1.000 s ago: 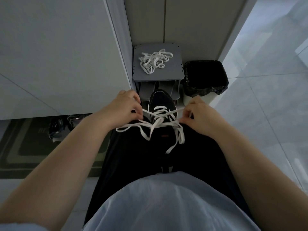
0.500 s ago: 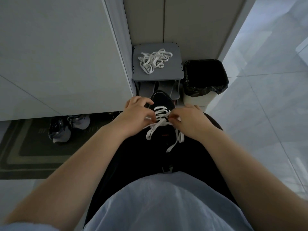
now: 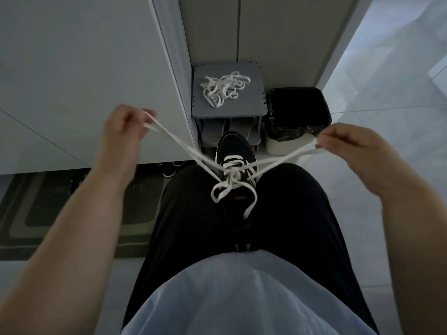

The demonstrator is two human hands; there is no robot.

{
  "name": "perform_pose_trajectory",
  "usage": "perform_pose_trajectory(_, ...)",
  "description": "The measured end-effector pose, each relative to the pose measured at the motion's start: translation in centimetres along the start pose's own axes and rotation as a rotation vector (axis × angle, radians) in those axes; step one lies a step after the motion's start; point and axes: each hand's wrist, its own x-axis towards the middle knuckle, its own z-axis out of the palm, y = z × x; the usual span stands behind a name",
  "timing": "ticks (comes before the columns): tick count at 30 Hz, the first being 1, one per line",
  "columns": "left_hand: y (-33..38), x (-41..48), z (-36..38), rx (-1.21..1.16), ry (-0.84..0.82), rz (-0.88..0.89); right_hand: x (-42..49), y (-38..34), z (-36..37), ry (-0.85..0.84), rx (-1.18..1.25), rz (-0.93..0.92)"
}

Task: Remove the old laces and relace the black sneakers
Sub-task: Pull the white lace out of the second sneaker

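While the left hand (image 3: 125,128) and right hand (image 3: 348,146) each pinch a loop of the white lace (image 3: 233,158), the knot (image 3: 232,176) sits on the black sneaker (image 3: 235,147), roughly midway between them. The loops run taut sideways, so tightening likely calls for an even outward pull.

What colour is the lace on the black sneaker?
White: the lace shows best in the head view.

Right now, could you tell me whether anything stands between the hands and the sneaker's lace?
Nothing visible does. The left hand and right hand each pinch a loop of the white lace, drawn out sideways above the black sneaker.
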Motion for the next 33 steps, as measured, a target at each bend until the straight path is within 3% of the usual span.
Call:
perform_pose_trajectory(2, 0.8, 0.3, -1.0, -0.295, 0.093, -0.089, -0.2, 0.2, -0.4, -0.1, -0.155, -0.005)
perform_pose_trajectory(4, 1.6, -0.3, -0.1, -0.365, 0.071, -0.157, -0.1, -0.1, 0.9, -0.082, -0.34, -0.089)
perform_pose_trajectory(7, 1.6, -1.5, 2.1, 0.029, -0.087, -0.132, 0.3, -0.6, 4.9, -0.088, -0.371, -0.228)
perform_pose_trajectory(11, -0.6, -3.8, 4.3, 0.629, -0.511, 0.316, 1.2, 1.4, 9.7, -0.221, -0.629, -0.299)
perform_pose_trajectory(15, -2.3, -5.0, 5.5, 1.036, -0.594, 0.324, 1.7, 2.8, 10.0, -0.203, -0.74, -0.272)
perform_pose_trajectory(18, -3.6, -4.7, 5.6, 1.136, -0.622, 0.255, 1.6, 1.4, 8.4, -0.09, -0.333, -0.168)
perform_pose_trajectory(20, -3.9, -4.3, 5.9, 1.145, -0.677, 0.201, 1.0, -0.7, 6.8, -0.001, 0.258, -0.09)
perform_pose_trajectory(22, -3.9, -3.9, 6.1, 1.086, -0.657, 0.185, 0.3, -2.1, 5.2, 0.001, 0.66, -0.136)
perform_pose_trajectory(24, -3.2, -3.1, 5.8, 0.867, -0.499, 0.17, -0.4, -2.8, 4.7, 0.009, 0.7, -0.203)
perform_pose_trajectory(26, -1.6, -2.3, 4.8, 0.493, -0.298, 0.048, -0.8, -2.8, 5.0, 0.066, 0.626, -0.216)
perform_pose_trajectory(29, 0.7, -2.0, 3.6, 0.012, -0.128, -0.029, -0.4, -1.9, 6.2, 0.073, 0.069, -0.224)
perform_pose_trajectory(31, 2.1, -2.0, 3.3, -0.196, -0.045, -0.009, 0.0, -0.7, 7.4, -0.076, -0.383, -0.178)
perform_pose_trajectory(33, 3.4, -1.7, 2.8, -0.365, 0.047, 0.049, 0.3, 0.3, 8.7, -0.198, -0.62, -0.112)
